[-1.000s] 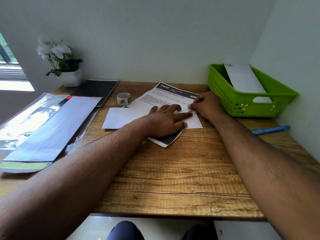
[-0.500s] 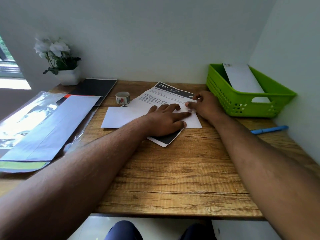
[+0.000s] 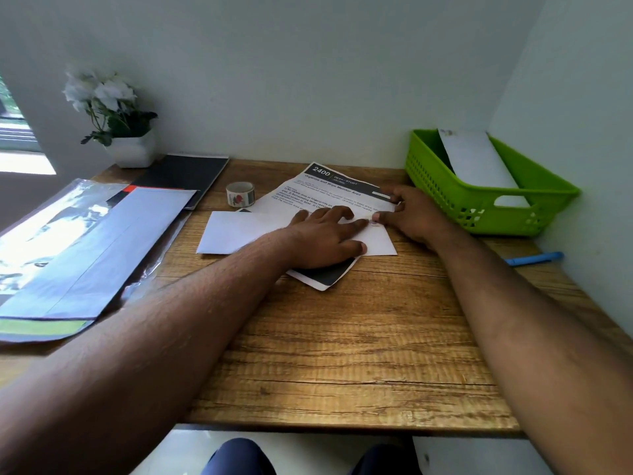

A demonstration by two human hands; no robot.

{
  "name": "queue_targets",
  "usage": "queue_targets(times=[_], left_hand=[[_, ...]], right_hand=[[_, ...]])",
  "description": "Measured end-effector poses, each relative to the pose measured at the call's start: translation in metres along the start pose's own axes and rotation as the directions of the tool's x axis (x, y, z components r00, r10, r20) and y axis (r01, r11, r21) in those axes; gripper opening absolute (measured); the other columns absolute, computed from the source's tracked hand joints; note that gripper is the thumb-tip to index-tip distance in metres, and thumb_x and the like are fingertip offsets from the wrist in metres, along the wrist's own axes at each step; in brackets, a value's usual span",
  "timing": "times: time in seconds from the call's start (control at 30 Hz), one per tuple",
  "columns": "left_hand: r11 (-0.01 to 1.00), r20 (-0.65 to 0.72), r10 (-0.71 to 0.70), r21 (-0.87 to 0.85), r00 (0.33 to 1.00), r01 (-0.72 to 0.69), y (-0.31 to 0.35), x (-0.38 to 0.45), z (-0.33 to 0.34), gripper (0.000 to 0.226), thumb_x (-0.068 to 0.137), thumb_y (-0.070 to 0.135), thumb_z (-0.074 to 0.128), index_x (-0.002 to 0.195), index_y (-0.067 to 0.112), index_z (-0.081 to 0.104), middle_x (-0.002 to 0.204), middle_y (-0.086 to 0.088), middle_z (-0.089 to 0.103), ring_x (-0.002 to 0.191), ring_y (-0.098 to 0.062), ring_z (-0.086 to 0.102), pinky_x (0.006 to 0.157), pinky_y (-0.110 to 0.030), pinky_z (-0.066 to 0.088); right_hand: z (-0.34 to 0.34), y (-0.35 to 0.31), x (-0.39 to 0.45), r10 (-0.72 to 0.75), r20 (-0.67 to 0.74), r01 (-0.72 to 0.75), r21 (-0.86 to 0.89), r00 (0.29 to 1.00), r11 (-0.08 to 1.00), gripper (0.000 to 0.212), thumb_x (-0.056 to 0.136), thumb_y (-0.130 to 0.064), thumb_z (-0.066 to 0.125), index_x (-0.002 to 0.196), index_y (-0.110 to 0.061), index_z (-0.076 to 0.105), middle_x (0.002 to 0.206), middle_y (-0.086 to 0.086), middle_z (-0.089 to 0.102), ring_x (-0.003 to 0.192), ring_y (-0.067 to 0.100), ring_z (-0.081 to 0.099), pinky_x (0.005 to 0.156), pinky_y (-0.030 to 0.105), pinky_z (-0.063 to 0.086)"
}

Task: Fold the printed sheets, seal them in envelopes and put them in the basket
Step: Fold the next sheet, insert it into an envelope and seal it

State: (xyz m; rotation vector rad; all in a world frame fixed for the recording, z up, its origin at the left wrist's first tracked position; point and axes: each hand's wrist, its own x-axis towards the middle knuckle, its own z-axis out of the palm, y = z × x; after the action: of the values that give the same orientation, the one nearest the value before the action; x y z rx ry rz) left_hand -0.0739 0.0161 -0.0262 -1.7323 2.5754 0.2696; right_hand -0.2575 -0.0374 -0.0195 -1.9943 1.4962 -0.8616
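Wood-grain bench (image 3: 342, 337) carries a person's two bare hands at work on paper near its far edge. The left hand (image 3: 322, 240) lies flat, its fingers (image 3: 356, 223) straight and slightly spread, pressing down on a white envelope (image 3: 229, 234) that rests across a printed sheet (image 3: 329, 192). The sheet's far end, with a dark header band and lines of text, juts out beyond the hands toward the wall, and a dark printed corner of it peeks out from under the left palm on the near side. The right hand (image 3: 414, 214) rests at the sheet's right edge, fingers curled with the tips pressing on the paper, one tip meeting the left index tip; whether it pinches the edge cannot be told. A green basket (image 3: 479, 204) stands just right of the right hand, against the corner walls, with a white envelope (image 3: 476, 159) leaning inside it. A blue pen (image 3: 534, 258) lies near the bench's right edge. A tape roll (image 3: 240, 194) sits just left of the sheet, a black notebook (image 3: 186, 173) behind it, a white flowerpot (image 3: 132, 150) with white blooms in the far left corner, and plastic sleeves (image 3: 75, 241) at left.
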Motion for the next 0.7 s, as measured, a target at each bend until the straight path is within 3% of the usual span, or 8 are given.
queue_targets(times=[0.07,0.13,0.2,0.3,0.57,0.7], left_hand=[[1.000,-0.007,-0.001,0.003,1.000,0.001,0.001,-0.001,0.000,0.063,0.097,0.060,0.025,0.153,0.038,0.007,0.159,0.005,0.010,0.147,-0.024,0.008,0.117,-0.054,0.005],[1.000,-0.017,-0.014,0.000,1.000,0.014,0.002,-0.003,0.000,0.064,0.097,0.060,0.025,0.153,0.036,0.006,0.160,0.003,0.008,0.148,-0.024,0.007,0.118,-0.052,0.004],[0.999,-0.027,-0.047,-0.016,0.999,0.047,0.003,-0.005,-0.001,0.069,0.096,0.061,0.027,0.154,0.031,0.005,0.162,0.000,0.005,0.148,-0.024,0.005,0.118,-0.049,0.004],[0.996,-0.035,-0.076,-0.053,0.996,0.074,0.004,-0.005,0.000,0.077,0.095,0.061,0.032,0.154,0.025,-0.001,0.163,-0.002,0.004,0.149,-0.023,0.004,0.118,-0.045,0.005],[0.990,-0.081,-0.094,-0.117,0.992,0.084,0.005,-0.007,-0.004,0.085,0.091,0.062,0.044,0.154,0.030,-0.004,0.162,-0.005,0.012,0.147,-0.027,0.013,0.117,-0.049,0.013],[0.985,-0.147,-0.156,-0.096,0.977,0.143,0.001,-0.014,-0.007,0.095,0.083,0.071,0.049,0.154,0.029,0.000,0.159,-0.009,0.020,0.145,-0.030,0.021,0.116,-0.047,0.015]], right_hand=[[-0.001,-0.001,-0.002,-0.010,0.083,0.013,-0.028,0.996,1.000,0.058,0.080,-0.016,0.074,0.133,-0.016,0.051,0.115,0.000,0.057,0.087,0.005,0.049,0.070,0.012,0.037],[-0.006,0.004,-0.002,0.039,0.189,-0.039,-0.007,0.981,0.999,0.074,0.074,-0.021,0.079,0.139,-0.026,0.044,0.129,0.001,0.052,0.101,0.008,0.051,0.085,0.018,0.039],[-0.005,0.007,-0.002,0.074,0.206,-0.076,0.002,0.976,0.997,0.080,0.072,-0.027,0.081,0.140,-0.034,0.040,0.131,-0.003,0.049,0.112,0.012,0.048,0.094,0.023,0.038],[0.006,0.007,0.006,0.060,0.028,-0.063,0.105,0.998,0.992,0.068,0.076,-0.027,0.077,0.137,-0.027,0.047,0.125,-0.005,0.055,0.104,0.010,0.052,0.088,0.023,0.040],[0.022,0.016,0.021,0.003,-0.247,-0.033,-0.118,0.969,0.992,0.047,0.077,-0.025,0.076,0.120,-0.019,0.060,0.117,0.006,0.064,0.104,0.024,0.062,0.090,0.036,0.051],[0.018,0.025,0.023,-0.004,-0.183,-0.010,-0.072,0.983,0.997,0.046,0.077,-0.030,0.074,0.120,-0.023,0.061,0.117,0.004,0.065,0.102,0.020,0.062,0.090,0.034,0.051]])
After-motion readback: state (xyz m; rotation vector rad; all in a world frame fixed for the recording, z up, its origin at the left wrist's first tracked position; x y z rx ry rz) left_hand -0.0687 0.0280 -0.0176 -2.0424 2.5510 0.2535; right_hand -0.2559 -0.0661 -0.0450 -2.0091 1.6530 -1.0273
